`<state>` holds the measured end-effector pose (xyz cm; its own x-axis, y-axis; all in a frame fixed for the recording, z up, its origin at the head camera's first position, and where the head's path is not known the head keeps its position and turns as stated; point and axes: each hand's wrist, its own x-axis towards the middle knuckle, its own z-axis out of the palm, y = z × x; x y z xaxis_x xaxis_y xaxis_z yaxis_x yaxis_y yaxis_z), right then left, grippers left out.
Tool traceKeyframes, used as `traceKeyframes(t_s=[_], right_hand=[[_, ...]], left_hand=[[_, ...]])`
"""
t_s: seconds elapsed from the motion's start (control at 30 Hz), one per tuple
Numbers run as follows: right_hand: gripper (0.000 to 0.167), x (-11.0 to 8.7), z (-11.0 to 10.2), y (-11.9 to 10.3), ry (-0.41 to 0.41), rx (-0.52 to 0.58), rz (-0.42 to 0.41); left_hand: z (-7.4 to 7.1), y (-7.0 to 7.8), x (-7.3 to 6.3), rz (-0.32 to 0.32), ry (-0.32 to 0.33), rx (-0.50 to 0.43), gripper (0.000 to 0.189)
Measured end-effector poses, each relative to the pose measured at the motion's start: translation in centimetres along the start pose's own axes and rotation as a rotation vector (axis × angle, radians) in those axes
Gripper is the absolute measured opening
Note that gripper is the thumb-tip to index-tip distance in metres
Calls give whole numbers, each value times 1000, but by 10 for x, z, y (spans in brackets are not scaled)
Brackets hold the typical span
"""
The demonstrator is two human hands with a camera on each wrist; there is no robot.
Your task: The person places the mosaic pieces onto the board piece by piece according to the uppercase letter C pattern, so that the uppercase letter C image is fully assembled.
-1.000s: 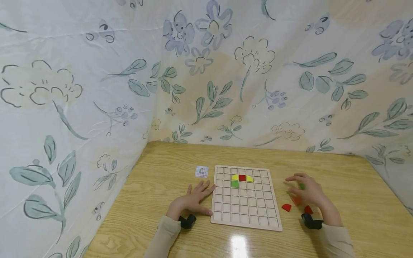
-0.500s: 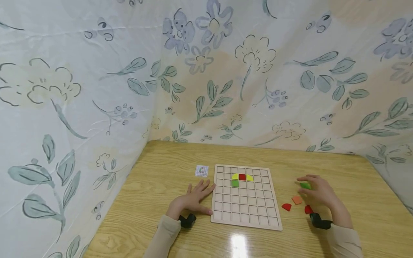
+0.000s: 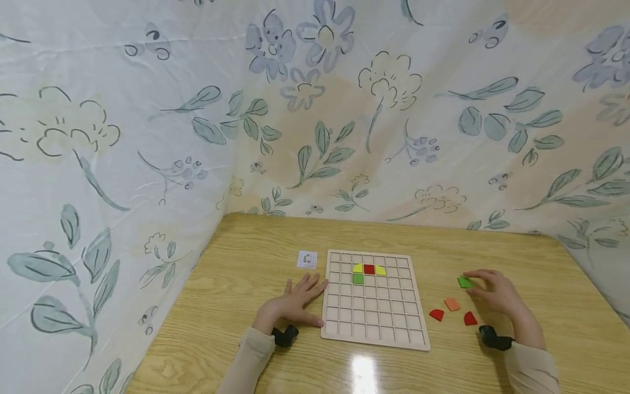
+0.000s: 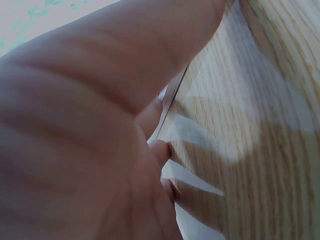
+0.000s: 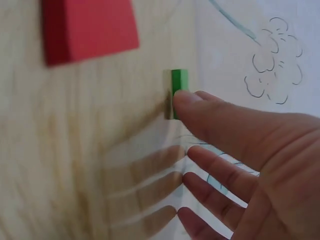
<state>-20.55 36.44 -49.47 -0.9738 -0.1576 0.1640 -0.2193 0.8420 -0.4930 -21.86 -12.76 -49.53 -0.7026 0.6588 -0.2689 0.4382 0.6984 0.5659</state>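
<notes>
On the wood-grain table (image 3: 236,262) lies a gridded wooden board (image 3: 371,320); the left hand (image 3: 291,306), fingers spread, touches its left edge; the right hand (image 3: 498,291) pinches a green tile (image 3: 464,282) between thumb and finger, right of the board

Bright, even light fills my head view, with a white glare (image 3: 363,375) on the worktop (image 3: 236,246) before me. My left wrist view is dimmer and greyer, the near part of my left hand (image 4: 95,130) soft. In my right wrist view, the red piece (image 5: 97,30) blurs, the green piece (image 5: 180,81) is clearer, and my right hand (image 5: 240,155) throws soft-edged finger shadows.
</notes>
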Motion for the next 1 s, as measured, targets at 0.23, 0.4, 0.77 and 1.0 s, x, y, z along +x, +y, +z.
traceKeyframes(t_s=[0.23, 0.4, 0.77, 1.0], right_hand=[[28, 0, 3, 6, 23, -17, -10], [25, 2, 3, 6, 9, -42, 16], [32, 4, 3, 6, -71, -62, 110], [32, 3, 3, 6, -60, -24, 87]], left_hand=[[0, 1, 0, 1, -5, 0, 92], [0, 1, 1, -3, -6, -6, 92], [-1, 0, 1, -7, -4, -9, 92], [1, 0, 3, -6, -1, -18, 93]])
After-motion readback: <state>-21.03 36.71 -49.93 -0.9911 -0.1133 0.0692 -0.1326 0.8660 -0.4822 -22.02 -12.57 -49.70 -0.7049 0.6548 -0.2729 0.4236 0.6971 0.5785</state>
